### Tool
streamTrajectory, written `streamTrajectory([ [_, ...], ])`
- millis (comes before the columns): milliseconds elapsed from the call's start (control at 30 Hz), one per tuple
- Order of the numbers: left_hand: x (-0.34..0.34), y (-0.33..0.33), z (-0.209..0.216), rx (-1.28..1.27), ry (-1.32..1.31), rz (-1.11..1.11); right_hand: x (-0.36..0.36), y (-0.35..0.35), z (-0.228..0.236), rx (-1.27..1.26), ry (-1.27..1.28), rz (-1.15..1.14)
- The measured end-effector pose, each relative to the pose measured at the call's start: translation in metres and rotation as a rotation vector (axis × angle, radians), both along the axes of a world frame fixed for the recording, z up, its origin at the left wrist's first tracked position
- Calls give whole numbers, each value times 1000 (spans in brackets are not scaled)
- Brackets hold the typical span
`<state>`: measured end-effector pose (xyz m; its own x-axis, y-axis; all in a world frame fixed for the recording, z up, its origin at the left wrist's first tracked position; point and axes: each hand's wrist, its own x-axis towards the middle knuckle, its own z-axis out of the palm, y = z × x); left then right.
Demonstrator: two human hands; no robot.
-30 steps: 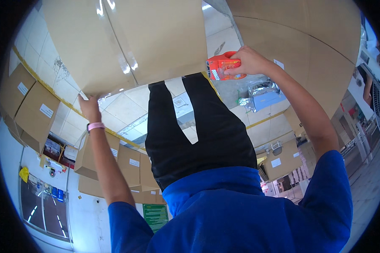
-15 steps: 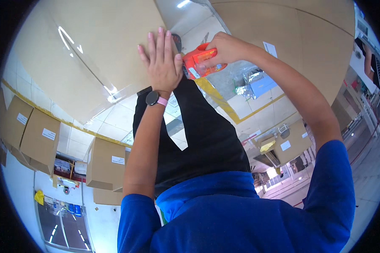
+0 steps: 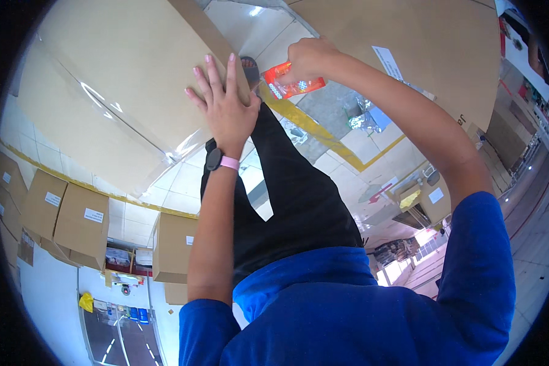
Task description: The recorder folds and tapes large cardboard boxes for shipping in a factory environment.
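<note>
In the head view, glossy clear tape (image 3: 102, 107) covers the straight seam of a smooth brown cardboard box (image 3: 146, 67), its upper end cut off. The left hand (image 3: 229, 116) rests open on its edge, fingers spread; the right hand (image 3: 311, 60) grips, partly hiding, an orange tape dispenser (image 3: 291, 89) near that edge.

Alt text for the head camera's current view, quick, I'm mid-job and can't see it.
A person's left hand rests spread on a large brown cardboard box with clear tape along its seam, while the right hand grips an orange-red tape dispenser just beyond the box's right edge. Other cardboard boxes stand around.
</note>
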<state>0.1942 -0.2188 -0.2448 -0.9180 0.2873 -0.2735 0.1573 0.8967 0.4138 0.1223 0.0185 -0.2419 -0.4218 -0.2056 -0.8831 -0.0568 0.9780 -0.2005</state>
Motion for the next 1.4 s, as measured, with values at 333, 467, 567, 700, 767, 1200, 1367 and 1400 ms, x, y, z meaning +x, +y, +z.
streamTrajectory([
  [333, 3, 45, -11, -277, 39, 247, -48, 11, 24, -71, 690, -513],
  [467, 5, 41, 10, -170, 7, 206, -55, -77, 56, -484, 1009, -280],
  [567, 27, 13, 46, 199, -159, 292, -71, -143, 46, -676, 1046, -76],
  [700, 65, -44, 95, 982, -852, 1040, -79, -191, 36, -634, 953, 196],
  [767, 75, -75, 108, 1236, -1027, 1336, -74, -197, 37, -565, 1146, 276],
  [1200, 55, -131, 64, 1462, -1062, 1996, 114, -224, 99, -284, -358, -2117],
  [1367, 36, -118, 32, 1607, -1047, 1933, 79, -222, 56, -612, -204, -2203],
  [1400, 34, -123, 26, 1643, -998, 1979, 71, -233, 58, -610, -224, -2203],
])
